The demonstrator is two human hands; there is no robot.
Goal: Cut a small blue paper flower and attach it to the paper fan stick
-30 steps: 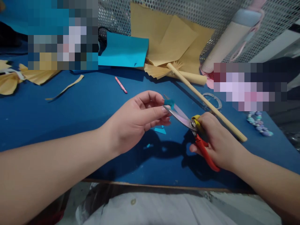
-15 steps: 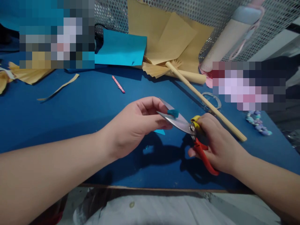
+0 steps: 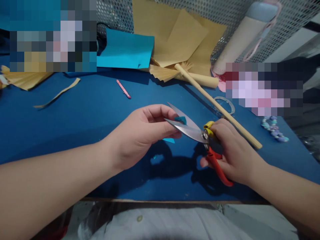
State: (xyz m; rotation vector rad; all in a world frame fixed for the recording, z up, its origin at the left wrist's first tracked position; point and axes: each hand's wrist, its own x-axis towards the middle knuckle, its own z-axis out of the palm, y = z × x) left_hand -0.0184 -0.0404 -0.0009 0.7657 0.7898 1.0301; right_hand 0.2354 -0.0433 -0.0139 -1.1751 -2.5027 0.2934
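Observation:
Between the thumb and fingers of my left hand (image 3: 147, 133) is a small piece of blue paper (image 3: 181, 119), its end sticking out to the right. My right hand (image 3: 233, 153) grips a pair of scissors (image 3: 191, 131) with one yellow and one red handle. The blades stand apart and point left, on either side of the paper and close to my left fingertips. Below my left hand a light blue paper corner (image 3: 169, 140) shows; whether it belongs to the held piece I cannot tell. A tiny blue scrap (image 3: 155, 156) lies on the table.
A wooden stick (image 3: 217, 105) slants across the blue table (image 3: 87, 116) beyond my right hand. Behind are a blue sheet (image 3: 127, 50), tan paper (image 3: 160, 36), a folded paper fan (image 3: 163, 72) and a bottle (image 3: 242, 40). A pink pen (image 3: 123, 89), paper strip (image 3: 58, 94) and beads (image 3: 273, 130) lie about.
The view has shifted slightly, so the table items sit a little further left. My left hand and the paper have moved slightly left; the scissor blades remain apart around the paper.

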